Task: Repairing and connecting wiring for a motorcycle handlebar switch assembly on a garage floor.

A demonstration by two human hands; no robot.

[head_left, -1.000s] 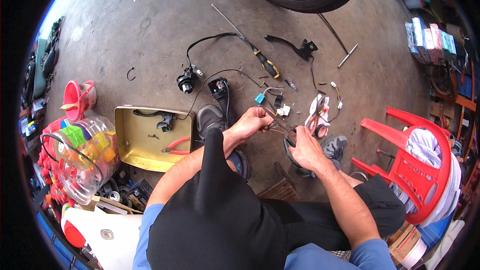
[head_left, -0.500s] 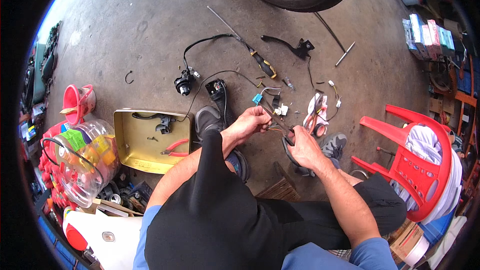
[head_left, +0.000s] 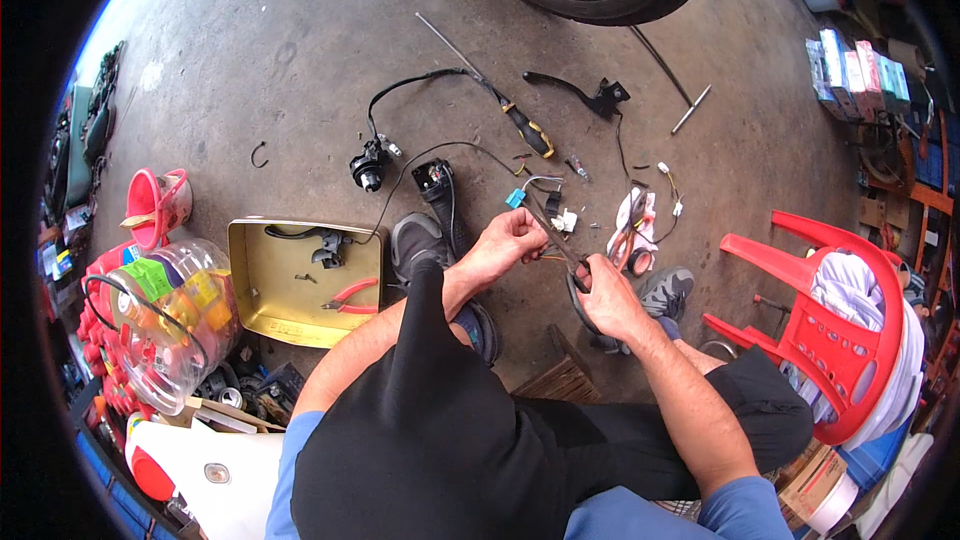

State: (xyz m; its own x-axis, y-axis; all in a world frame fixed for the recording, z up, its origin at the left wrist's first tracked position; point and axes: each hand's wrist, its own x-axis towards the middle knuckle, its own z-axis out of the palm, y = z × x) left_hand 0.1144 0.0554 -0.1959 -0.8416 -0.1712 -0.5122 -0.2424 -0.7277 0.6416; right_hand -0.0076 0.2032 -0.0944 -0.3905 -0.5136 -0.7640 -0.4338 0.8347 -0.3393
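Note:
My right hand (head_left: 608, 298) is closed round the dark handles of a pair of scissors (head_left: 559, 239), whose blades point up and left past my left fingertips. My left hand (head_left: 502, 248) is pinched on a thin wire, mostly hidden by the fingers; a short orange stretch shows between the two hands. Just beyond the blades lie a blue connector (head_left: 515, 198) with pale wires, a black connector (head_left: 553, 203) and a white connector (head_left: 566, 221). A black switch housing (head_left: 433, 176) with exposed contacts lies near my left shoe.
A yellow-black screwdriver (head_left: 528, 130), a brake lever (head_left: 605, 98) and a handlebar switch (head_left: 369, 168) lie on the concrete floor. At left stands a gold tin (head_left: 262, 325) with red-handled pliers (head_left: 352, 297). A red plastic chair (head_left: 870, 340) is at right, a wheel (head_left: 600, 0) ahead.
The scissors' blades have shifted slightly and show more plainly beyond my left fingertips. Both hands stay in almost the same place, and the parts on the floor have not moved.

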